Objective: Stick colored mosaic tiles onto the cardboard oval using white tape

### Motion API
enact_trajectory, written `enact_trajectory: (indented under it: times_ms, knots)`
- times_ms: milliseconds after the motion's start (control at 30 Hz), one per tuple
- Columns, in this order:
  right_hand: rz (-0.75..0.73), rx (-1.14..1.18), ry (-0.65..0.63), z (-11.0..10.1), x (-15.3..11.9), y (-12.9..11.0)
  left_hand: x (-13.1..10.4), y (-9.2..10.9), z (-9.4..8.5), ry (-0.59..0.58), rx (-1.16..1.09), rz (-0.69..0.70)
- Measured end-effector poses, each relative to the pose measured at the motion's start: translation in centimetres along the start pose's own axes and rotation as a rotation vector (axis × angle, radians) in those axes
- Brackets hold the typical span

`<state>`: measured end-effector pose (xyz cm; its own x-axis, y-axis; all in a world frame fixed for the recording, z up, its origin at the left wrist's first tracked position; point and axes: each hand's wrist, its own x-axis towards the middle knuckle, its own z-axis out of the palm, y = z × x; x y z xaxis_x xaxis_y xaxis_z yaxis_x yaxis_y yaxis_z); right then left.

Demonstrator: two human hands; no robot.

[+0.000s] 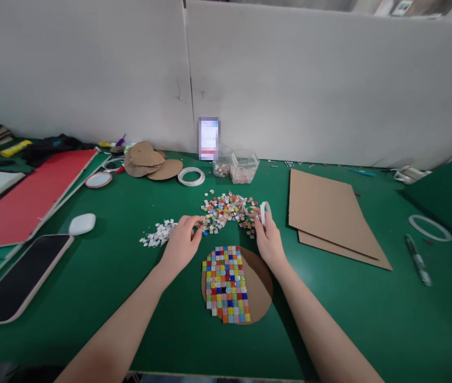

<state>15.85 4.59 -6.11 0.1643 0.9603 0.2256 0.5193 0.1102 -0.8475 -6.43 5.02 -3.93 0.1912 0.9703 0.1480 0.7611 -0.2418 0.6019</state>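
"In the head view, where is the left hand (181, 236)?"

"Low over the green tabletop (369, 319), between a heap of white chips (159, 233) and a scatter of loose coloured tiles (228, 207). Thumb and forefinger come close together at the edge of the coloured ones (whether a tile is pinched there, I can't tell)."

"And the right hand (269, 242)?"

"At the other side of that scatter, with a white ring (265, 214) held upright at its fingers. I can't make out whether the ring is looped over a finger or gripped."

"What lies nearer the person?"

"A round cardboard disc (258, 287), flat between the forearms. Rows of small square tiles (226, 282) cover its left part, and the right part is bare brown."

"Anything close by?"

"Behind the scatter, two clear containers (244, 167) stand side by side with small pieces inside. A coiled white ring (191, 176) lies to their left, and brown cardboard sheets (329, 213) lie stacked right of the right hand."
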Motion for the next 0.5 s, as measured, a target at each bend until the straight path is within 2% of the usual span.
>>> enact_trajectory:
  times_ms: [233, 367, 500]
  knots:
    - [-0.005, -0.083, -0.033, 0.0, -0.1, -0.2, 0.0, 0.1, 0.0, -0.016, 0.031, -0.023]
    - [0.033, -0.010, -0.027, -0.2, -0.3, -0.9, 0.1, -0.2, -0.1, 0.057, 0.053, -0.043]
    - [0.024, 0.062, 0.041, -0.3, -0.3, -1.2, 0.2, -0.3, -0.2, 0.110, 0.022, -0.074]
